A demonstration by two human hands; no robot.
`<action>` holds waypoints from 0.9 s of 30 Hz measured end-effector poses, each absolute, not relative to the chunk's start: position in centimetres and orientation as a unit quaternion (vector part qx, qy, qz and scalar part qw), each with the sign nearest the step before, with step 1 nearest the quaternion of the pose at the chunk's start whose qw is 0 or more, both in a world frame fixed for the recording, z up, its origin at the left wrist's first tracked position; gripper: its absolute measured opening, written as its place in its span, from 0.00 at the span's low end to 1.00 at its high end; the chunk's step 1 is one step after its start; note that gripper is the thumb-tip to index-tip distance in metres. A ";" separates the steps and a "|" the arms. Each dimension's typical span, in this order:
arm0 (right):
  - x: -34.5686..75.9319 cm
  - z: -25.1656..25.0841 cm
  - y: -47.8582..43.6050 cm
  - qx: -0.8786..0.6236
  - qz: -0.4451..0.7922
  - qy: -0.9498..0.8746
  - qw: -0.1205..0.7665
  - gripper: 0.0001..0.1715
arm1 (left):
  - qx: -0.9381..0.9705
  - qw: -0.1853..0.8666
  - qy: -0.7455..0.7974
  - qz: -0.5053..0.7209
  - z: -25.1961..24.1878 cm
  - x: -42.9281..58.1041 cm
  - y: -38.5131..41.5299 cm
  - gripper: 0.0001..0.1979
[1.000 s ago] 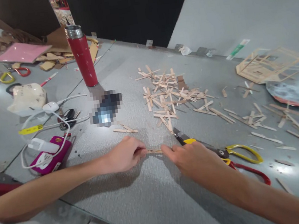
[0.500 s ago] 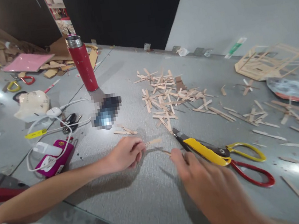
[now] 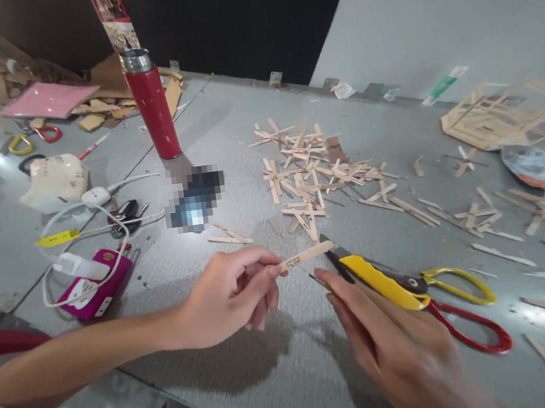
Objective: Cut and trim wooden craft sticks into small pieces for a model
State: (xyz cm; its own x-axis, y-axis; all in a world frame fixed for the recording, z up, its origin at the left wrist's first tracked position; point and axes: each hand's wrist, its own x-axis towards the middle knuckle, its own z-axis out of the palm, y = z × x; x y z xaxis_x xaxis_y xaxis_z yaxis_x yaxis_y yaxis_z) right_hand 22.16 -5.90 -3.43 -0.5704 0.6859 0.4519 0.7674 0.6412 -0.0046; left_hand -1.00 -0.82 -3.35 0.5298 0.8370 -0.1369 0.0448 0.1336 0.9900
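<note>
My left hand (image 3: 237, 293) pinches a short, flat craft stick (image 3: 309, 253) between thumb and fingers, above the table. Dark printed marks show on the stick near my fingertips, and its free end points right. My right hand (image 3: 391, 339) is closed just right of it, fingers curled around a thin, dark-tipped thing (image 3: 316, 279) mostly hidden by the hand. That tip is close below the stick; whether they touch I cannot tell. Big scissors (image 3: 406, 283) with one yellow and one red handle lie beyond my right hand, their blades partly behind the stick's end.
Craft stick pieces (image 3: 305, 166) lie heaped past my hands, with more strewn rightward. A stick frame (image 3: 487, 119) stands at the far right. Left are a red bottle (image 3: 154, 109), a blurred-out dark object (image 3: 196, 200), keys (image 3: 128, 213), a white cable (image 3: 128, 233) and a purple box (image 3: 97, 287).
My left hand has turned and lifted, so the craft stick's printed face now shows, nearer the scissors' tip. My right hand has shifted slightly, still closed. The view has moved a little.
</note>
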 end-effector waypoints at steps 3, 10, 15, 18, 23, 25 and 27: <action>22.6 -3.5 -5.8 -0.411 -0.078 -0.885 0.204 0.18 | 0.589 0.647 0.377 0.304 -3.4 -1.2 -0.9 0.10; 23.4 -3.7 -6.2 -0.421 -0.090 -0.887 0.168 0.23 | 0.614 0.623 0.382 0.299 -3.3 -1.3 -0.9 0.12; 24.1 -3.1 -6.4 -0.422 -0.146 -0.885 0.131 0.26 | 0.642 0.592 0.384 0.299 -3.1 -1.3 -0.8 0.12; 23.9 -2.6 -6.1 -0.406 -0.172 -0.887 0.134 0.25 | 0.661 0.571 0.392 0.289 -3.0 -1.4 -0.8 0.13; 23.2 -2.1 -5.3 -0.392 -0.195 -0.889 0.133 0.23 | 0.680 0.560 0.422 0.217 -3.3 -1.7 -0.2 0.15; 22.9 -2.4 -4.8 -0.390 -0.188 -0.894 0.112 0.26 | 0.691 0.560 0.423 0.173 -3.7 -1.8 0.4 0.16; 22.7 -3.2 -4.3 -0.388 -0.169 -0.901 0.091 0.28 | 0.717 0.534 0.425 0.143 -4.4 -1.7 1.0 0.17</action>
